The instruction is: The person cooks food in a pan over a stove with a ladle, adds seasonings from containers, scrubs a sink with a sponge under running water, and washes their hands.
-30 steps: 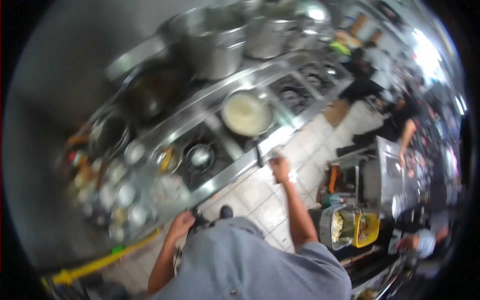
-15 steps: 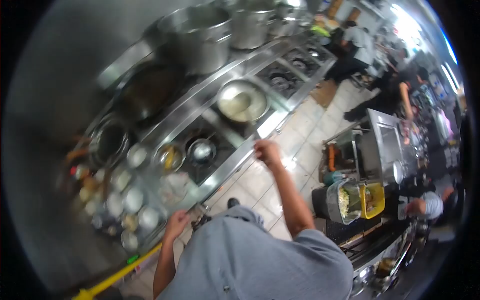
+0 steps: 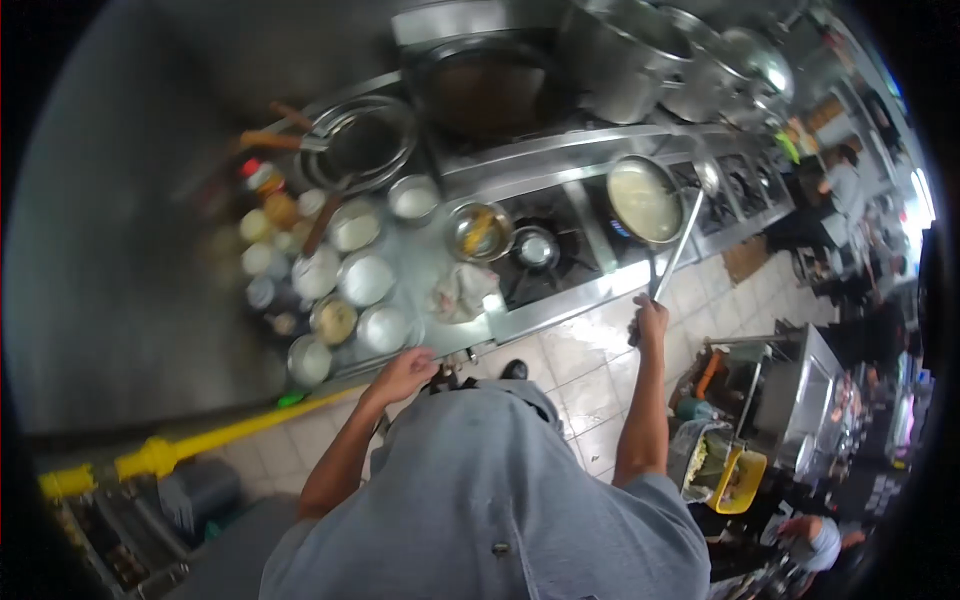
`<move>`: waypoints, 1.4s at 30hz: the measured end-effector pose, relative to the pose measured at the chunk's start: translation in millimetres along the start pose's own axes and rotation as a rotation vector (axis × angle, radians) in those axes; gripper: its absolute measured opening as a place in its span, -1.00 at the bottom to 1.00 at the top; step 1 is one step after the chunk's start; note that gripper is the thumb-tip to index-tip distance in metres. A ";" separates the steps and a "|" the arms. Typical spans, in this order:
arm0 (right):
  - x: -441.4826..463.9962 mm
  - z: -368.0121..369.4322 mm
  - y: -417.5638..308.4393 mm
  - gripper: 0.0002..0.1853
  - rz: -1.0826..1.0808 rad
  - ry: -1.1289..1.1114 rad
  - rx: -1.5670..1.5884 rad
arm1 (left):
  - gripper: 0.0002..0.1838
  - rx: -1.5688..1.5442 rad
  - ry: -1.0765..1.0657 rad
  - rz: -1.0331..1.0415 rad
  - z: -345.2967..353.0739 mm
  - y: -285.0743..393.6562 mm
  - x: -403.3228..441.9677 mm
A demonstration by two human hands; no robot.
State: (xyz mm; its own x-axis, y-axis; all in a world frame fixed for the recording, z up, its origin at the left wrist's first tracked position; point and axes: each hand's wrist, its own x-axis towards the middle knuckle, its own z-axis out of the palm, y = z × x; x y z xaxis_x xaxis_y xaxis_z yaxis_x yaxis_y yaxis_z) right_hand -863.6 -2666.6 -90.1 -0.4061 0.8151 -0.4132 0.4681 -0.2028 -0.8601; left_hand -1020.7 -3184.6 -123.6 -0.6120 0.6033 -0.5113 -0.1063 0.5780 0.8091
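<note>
My right hand (image 3: 652, 318) is wrapped round the dark handle of a frying pan and the end of a long metal ladle (image 3: 685, 240). Pale, creamy liquid fills the pan (image 3: 645, 200), which is tilted over a burner with a blue flame showing. The ladle's bowl is outside the pan, at its right. Near the stove's front left corner is my left hand (image 3: 407, 372), fingers loosely curled, with nothing visible in it. Just above it stand metal containers (image 3: 382, 328), and a crumpled cloth (image 3: 466, 293) lies beside a steel bowl (image 3: 480, 232).
Large steel pots (image 3: 620, 60) and a wide dark pan (image 3: 485, 85) stand along the back. A yellow pipe (image 3: 240, 435) runs along the lower left. At the right are a yellow bin (image 3: 738, 482), a steel table (image 3: 815, 400) and other people (image 3: 845, 185).
The view has swung left, so the stove sits further right. The ladle has come out of the pan to its right side, and the pan is now tilted, its handle in my right hand.
</note>
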 end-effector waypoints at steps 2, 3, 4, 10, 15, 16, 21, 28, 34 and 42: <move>5.3 24.3 32.7 -0.63 -0.113 0.271 -0.309 | -0.48 -0.018 -0.064 0.012 -13.4 19.2 -9.0; 0.3 27.3 53.4 -0.58 -0.287 0.300 -0.434 | -0.48 -0.024 -0.050 0.008 -21.1 22.3 -18.0; -10.7 31.0 79.2 -0.58 -0.384 0.349 -0.508 | -0.47 -0.022 -0.049 0.009 -28.7 25.4 -27.4; -133.7 71.6 134.9 -0.67 -0.361 0.072 -0.547 | -0.45 -0.134 -0.013 0.032 -48.5 -4.1 -56.6; -148.3 203.7 126.2 -0.71 -0.410 -0.357 -0.486 | -0.45 -0.102 -0.100 0.024 -51.0 0.4 -61.3; -163.5 234.7 89.9 -0.63 -0.450 -0.418 -0.560 | -0.45 -0.124 -0.120 0.034 -50.6 1.0 -59.6; -165.2 355.9 103.6 -0.57 -0.625 -0.484 -0.516 | -0.50 -0.179 -0.089 0.032 -60.6 11.7 -65.4; -124.2 341.2 67.7 -0.56 -0.529 -0.530 -0.583 | -0.54 -0.301 0.116 0.110 -73.7 1.3 -79.9; 18.6 369.1 16.4 -0.64 -0.629 -0.085 -0.499 | -0.66 0.136 0.911 0.179 -169.2 61.3 -21.6; 45.9 423.0 -20.8 -0.24 -0.104 -0.191 -0.885 | -0.54 0.460 0.811 -0.121 -271.9 22.2 128.4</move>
State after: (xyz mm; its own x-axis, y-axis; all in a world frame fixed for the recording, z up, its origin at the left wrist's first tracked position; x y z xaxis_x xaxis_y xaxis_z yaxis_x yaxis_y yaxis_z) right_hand -1223.9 -2854.6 -217.7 -0.5665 0.6861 -0.4565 0.8210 0.4218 -0.3849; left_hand -1314.7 -3243.7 -92.6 -0.9945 0.0579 -0.0870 0.0090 0.8765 0.4813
